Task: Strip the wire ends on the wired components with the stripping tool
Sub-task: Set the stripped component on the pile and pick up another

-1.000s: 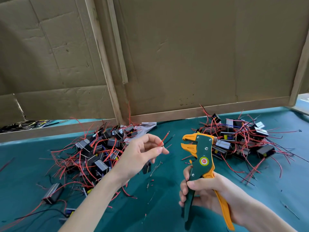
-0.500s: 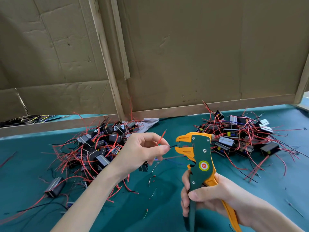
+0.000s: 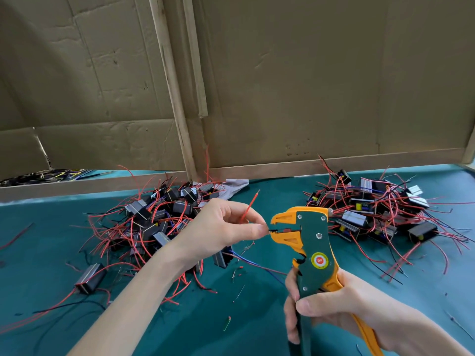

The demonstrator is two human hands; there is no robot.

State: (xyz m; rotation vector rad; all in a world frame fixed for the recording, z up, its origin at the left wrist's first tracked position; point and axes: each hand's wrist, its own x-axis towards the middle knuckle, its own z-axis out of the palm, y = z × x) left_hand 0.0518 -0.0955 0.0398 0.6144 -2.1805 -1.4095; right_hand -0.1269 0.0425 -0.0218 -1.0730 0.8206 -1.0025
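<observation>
A teal cloth surface [image 3: 257,335] fills the lower half of the view. Along its far edge runs a low wooden rail [image 3: 77,186], and brown cardboard panels [image 3: 321,86] stand upright behind it, creased and dented in places. Two pale wooden battens lean against the cardboard near the middle of the far edge: a long one [image 3: 171,86] that reaches down to the rail and a shorter one [image 3: 196,73] just to its right. A crumpled grey-white sheet [image 3: 235,185] lies at the far edge beside the long batten's foot. Beyond the rail at the far left corner lies a tangle of thin yellow and dark cables [image 3: 46,174]. A small green scrap [image 3: 226,325] lies towards the near edge
</observation>
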